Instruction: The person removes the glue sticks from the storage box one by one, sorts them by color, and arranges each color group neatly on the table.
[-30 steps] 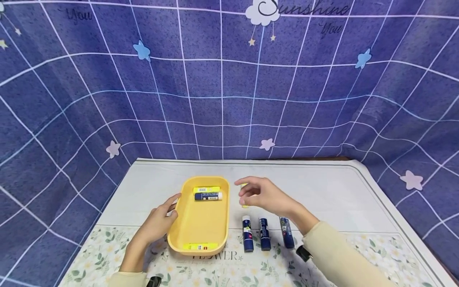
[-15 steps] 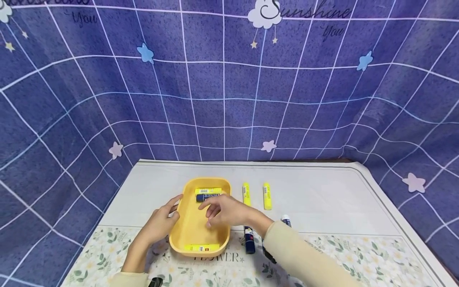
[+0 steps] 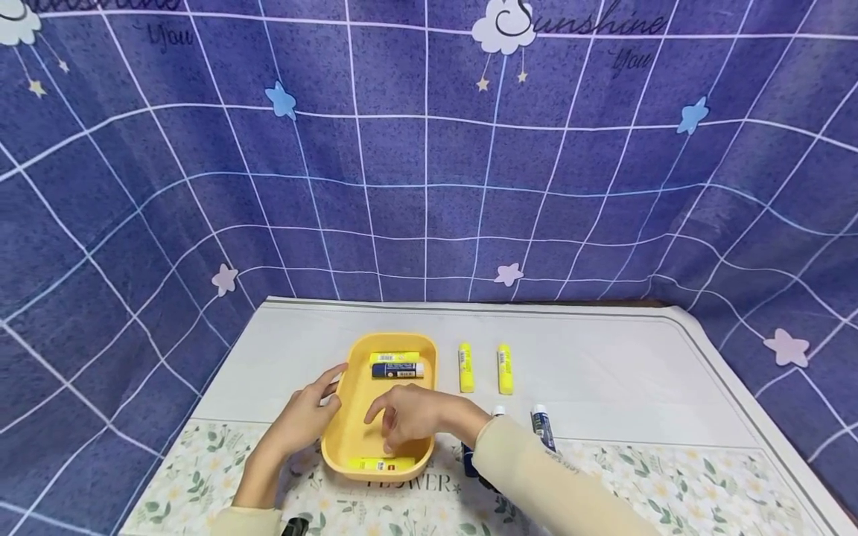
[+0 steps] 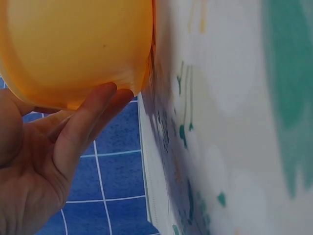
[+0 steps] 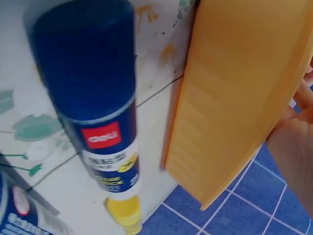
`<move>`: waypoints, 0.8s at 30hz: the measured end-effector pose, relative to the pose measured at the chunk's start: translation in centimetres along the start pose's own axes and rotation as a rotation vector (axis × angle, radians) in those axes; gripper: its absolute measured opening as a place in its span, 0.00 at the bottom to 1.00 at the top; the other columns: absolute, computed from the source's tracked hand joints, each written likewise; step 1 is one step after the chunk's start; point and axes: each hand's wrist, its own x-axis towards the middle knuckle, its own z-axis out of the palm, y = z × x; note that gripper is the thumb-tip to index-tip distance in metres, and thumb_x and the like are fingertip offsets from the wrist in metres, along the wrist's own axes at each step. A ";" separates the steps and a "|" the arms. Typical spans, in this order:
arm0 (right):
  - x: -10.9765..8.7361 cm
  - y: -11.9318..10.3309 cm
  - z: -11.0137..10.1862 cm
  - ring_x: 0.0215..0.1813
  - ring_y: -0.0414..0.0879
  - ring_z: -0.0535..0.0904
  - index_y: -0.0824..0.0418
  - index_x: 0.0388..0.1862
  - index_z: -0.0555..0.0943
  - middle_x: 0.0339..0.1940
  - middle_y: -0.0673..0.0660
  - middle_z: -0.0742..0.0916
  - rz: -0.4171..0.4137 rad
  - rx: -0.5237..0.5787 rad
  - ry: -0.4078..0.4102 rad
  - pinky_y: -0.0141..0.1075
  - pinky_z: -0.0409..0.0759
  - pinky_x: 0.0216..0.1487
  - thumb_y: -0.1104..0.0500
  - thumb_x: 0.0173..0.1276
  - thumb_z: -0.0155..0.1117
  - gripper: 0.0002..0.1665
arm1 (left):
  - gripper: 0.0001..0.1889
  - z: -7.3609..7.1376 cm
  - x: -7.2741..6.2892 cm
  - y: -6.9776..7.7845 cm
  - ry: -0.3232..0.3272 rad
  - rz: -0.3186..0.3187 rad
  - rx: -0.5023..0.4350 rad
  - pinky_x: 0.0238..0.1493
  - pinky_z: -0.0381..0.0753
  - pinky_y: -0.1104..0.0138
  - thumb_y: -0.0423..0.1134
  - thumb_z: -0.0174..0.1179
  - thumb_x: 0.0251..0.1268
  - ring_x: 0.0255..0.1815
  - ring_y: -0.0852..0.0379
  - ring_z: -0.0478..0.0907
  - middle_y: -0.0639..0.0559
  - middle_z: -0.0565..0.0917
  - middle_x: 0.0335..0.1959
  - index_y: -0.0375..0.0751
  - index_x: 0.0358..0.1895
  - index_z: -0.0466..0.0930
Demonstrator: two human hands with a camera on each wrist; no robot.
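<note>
Nearest I see flowered tablecloth (image 3: 167,476), before the tray (image 3: 354,428). A yellow glue stick (image 3: 382,464) lies in its near end, near the right hand (image 3: 410,417), whose fingers are apart; the sleeve (image 3: 536,473) partly hides blue glue sticks (image 3: 543,428) rightward. Left hand (image 3: 302,417), fingers extended, touches the tray's left side. Behind hangs blue curtain (image 3: 395,167).

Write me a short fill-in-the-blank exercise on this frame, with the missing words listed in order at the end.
1. In the tray, ____ yellow sticks are visible.
2. Next to the farther one lies a dark blue glue stick with a ____ cap.
3. Of the left hand and the right hand, only the ____ one is over the tray's inside.
4. In the right wrist view, the red logo on the nearest glue stick reads "____".

Missing words: two; white; right; deli.
</note>
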 end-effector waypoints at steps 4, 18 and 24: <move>0.1 -0.5 0.3 0.40 0.32 0.81 0.48 0.62 0.84 0.38 0.45 0.89 0.010 -0.141 -0.059 0.27 0.79 0.45 0.60 0.61 0.79 0.29 | 0.32 0.0 -0.1 0.2 0.014 0.008 0.022 0.27 0.78 0.69 0.32 0.49 0.77 0.18 0.61 0.69 0.27 0.75 0.70 0.44 0.82 0.58; 0.8 -0.6 1.9 0.35 0.32 0.79 0.46 0.62 0.86 0.32 0.43 0.88 -0.036 -0.184 -0.144 0.26 0.78 0.38 0.67 0.62 0.74 0.30 | 0.31 0.0 -0.3 0.4 0.040 0.012 0.054 0.36 0.78 0.69 0.31 0.50 0.75 0.39 0.56 0.84 0.29 0.78 0.68 0.43 0.81 0.61; 0.8 -0.6 2.2 0.37 0.31 0.79 0.45 0.64 0.85 0.36 0.44 0.89 -0.064 -0.232 -0.145 0.25 0.78 0.40 0.68 0.63 0.72 0.31 | 0.31 0.1 -0.2 0.3 0.036 0.011 0.043 0.35 0.79 0.70 0.31 0.50 0.75 0.38 0.56 0.84 0.29 0.79 0.67 0.42 0.80 0.61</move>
